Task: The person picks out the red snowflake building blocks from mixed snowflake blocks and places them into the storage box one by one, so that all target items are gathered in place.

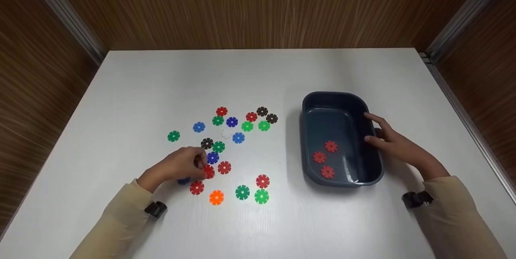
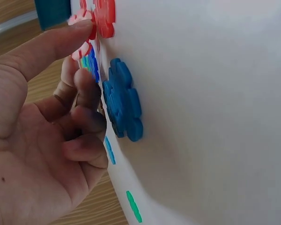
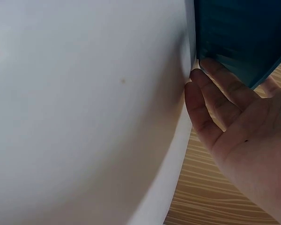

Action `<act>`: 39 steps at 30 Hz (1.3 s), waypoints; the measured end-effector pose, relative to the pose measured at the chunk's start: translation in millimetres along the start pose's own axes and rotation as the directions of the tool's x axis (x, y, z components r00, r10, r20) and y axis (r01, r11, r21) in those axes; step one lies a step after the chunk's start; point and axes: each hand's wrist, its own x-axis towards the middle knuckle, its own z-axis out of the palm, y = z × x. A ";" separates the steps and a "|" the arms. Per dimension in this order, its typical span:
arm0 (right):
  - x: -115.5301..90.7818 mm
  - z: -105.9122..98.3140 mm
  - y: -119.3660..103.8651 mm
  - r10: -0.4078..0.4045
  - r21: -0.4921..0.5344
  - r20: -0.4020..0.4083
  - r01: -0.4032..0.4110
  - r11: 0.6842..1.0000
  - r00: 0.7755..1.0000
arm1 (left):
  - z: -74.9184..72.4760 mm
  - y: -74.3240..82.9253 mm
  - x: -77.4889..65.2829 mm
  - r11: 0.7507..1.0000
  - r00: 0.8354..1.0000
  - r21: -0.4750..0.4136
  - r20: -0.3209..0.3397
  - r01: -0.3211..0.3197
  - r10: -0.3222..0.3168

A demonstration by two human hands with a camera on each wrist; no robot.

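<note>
My left hand (image 1: 181,165) is low over a spread of flower-shaped plastic discs, pinching a red disc (image 1: 209,171) between thumb and fingertips. In the left wrist view the thumb lies across that red disc (image 2: 79,19), and a blue disc (image 2: 123,101) lies on the table beside the curled fingers. On the other side, my right hand (image 1: 399,148) holds the right wall of a dark blue plastic tub (image 1: 308,138), thumb over the rim. The right wrist view shows its fingers (image 3: 201,112) against the tub's outer wall. Several red discs (image 1: 331,146) lie inside the tub.
Around the left hand lie more discs: an orange disc (image 1: 216,197), a black disc (image 1: 262,111), a white disc (image 1: 226,133), plus several green, blue and red ones. Wood-grain panels (image 1: 258,9) border the white table (image 1: 161,77) at the back and sides.
</note>
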 end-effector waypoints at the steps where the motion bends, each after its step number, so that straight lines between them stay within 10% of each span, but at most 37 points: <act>1: 0.2 0.0 0.0 -0.003 -0.001 -0.001 0.003 1.000 1.000 | 0.0 0.0 0.2 1.000 1.000 -0.005 0.004 -0.002 0.002; 19: 1.0 0.0 0.1 -0.012 -0.013 -0.005 0.012 1.000 1.000 | -20.4 14.5 1.5 0.968 0.989 -0.205 0.008 -0.145 0.149; 39: -0.2 -0.5 -1.3 0.022 -0.014 0.000 -0.022 1.000 1.000 | -23.7 78.7 29.7 0.919 0.960 -0.278 -0.063 -0.280 0.274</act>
